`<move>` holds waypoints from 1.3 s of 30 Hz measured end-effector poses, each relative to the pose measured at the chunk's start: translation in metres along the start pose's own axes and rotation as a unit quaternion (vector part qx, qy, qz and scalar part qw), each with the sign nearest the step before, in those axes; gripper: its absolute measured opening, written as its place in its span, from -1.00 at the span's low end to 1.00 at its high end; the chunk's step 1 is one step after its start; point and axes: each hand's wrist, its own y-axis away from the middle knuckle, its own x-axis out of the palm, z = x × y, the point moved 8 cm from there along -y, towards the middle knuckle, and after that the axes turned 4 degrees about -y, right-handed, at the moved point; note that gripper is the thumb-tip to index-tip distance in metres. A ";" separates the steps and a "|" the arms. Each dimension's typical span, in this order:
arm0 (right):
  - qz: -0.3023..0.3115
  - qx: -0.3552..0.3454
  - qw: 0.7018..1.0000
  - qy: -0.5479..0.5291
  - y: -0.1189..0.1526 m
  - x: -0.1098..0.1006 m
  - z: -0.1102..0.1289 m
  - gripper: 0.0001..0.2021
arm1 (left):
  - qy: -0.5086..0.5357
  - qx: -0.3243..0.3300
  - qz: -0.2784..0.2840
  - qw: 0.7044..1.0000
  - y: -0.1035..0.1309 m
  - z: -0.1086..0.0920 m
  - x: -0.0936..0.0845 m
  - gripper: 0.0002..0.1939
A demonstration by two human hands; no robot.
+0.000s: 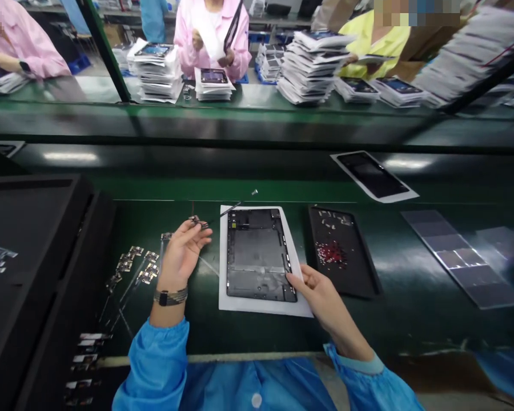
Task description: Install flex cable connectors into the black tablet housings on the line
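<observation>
A dark tablet housing (259, 251) lies open-side up on a white sheet (235, 304) on the green bench. My right hand (319, 291) touches the lower right edge of the housing and sheet, its fingers curled together. Left of the sheet, my raised left hand (184, 248) pinches a small circuit board (199, 222) between thumb and fingers. A thin dark strip (231, 209) reaches over the sheet's top left corner. More small boards (128, 260) with thin cables lie to the left of my left wrist.
A black tray (360, 268) with small red and silver parts is at right, beside clear film strips (462, 260). Another tablet piece (374, 176) lies on the belt behind. Black foam trays (25, 228) stand at far left. People work beyond paper stacks (156, 71).
</observation>
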 end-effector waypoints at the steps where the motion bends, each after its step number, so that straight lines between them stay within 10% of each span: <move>1: 0.002 -0.015 1.000 0.027 0.001 -0.002 0.000 -0.54 | -0.017 -0.025 -0.003 1.000 -0.002 0.011 0.002 -0.83; 6: -0.007 -0.101 0.978 0.184 -0.001 -0.013 0.003 -0.63 | -0.140 -0.055 -0.091 0.984 0.007 0.031 -0.024 -0.80; 13: -0.024 -0.225 0.920 0.321 0.010 -0.012 0.011 -0.76 | -0.185 0.088 -0.211 0.956 0.049 -0.025 -0.074 -0.67; 18: -0.089 -0.273 0.905 0.314 0.026 -0.019 0.018 -0.72 | -0.123 0.084 -0.148 0.978 0.057 -0.022 -0.042 -0.67; 27: -0.029 -0.301 0.913 0.275 0.023 0.026 0.020 -0.86 | -0.180 -0.028 0.022 0.983 0.049 0.040 0.044 -0.64; 39: 0.093 -0.281 0.927 0.232 0.017 0.043 0.015 -0.89 | -0.330 -0.043 0.035 0.942 0.070 0.092 0.028 -0.45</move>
